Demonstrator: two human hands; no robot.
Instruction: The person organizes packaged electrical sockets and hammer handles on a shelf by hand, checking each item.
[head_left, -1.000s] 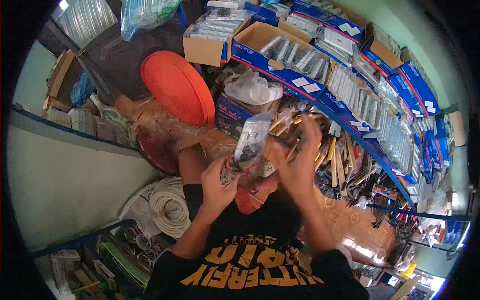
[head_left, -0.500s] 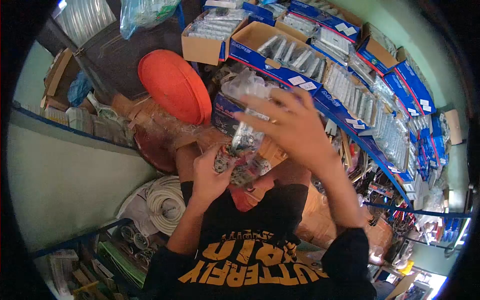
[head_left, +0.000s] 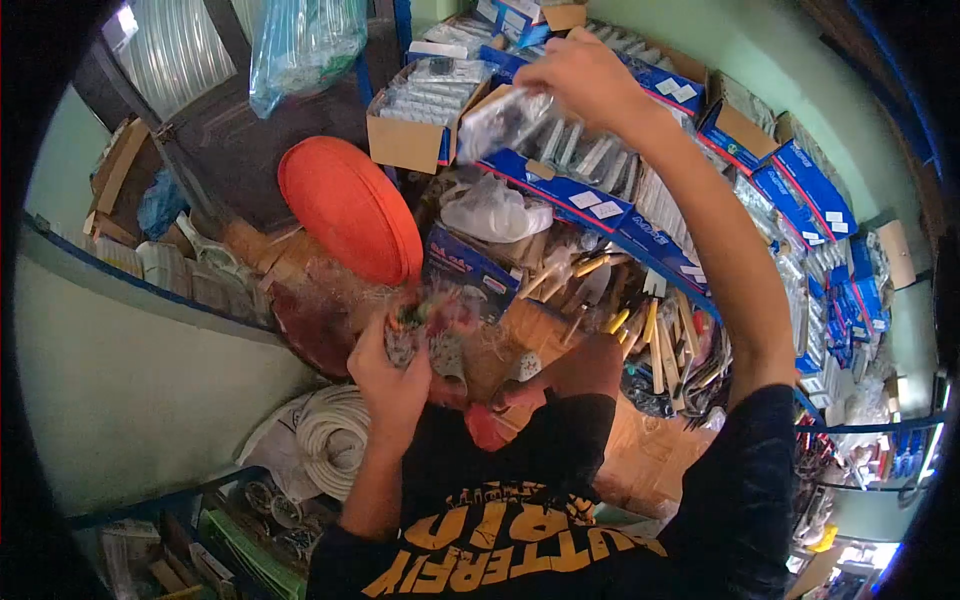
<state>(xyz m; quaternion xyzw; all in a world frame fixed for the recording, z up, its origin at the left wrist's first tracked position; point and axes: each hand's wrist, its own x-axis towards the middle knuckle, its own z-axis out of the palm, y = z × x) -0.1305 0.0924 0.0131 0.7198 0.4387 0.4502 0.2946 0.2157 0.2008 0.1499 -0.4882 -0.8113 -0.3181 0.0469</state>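
Head view: two hands, one packet (head_left: 500, 120) each.

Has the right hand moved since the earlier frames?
Yes. The right hand, gripping a clear packet, has risen from chest height up to the blue-edged boxes on the shelf.

**Clearance around your hands: shelf front and lower stock**

Your right hand (head_left: 580, 75) is raised against the open blue boxes (head_left: 590, 165) of packets, with cardboard boxes (head_left: 415, 120) just beside it; no free gap shows between them. Below, the orange disc (head_left: 350, 205), a white plastic bag (head_left: 495, 205) and a dense row of wooden-handled tools (head_left: 640, 320) block the shelf front. Your left hand (head_left: 390, 375) is close to your chest, near the coiled white hose (head_left: 335, 435). Open room remains only between your two arms.
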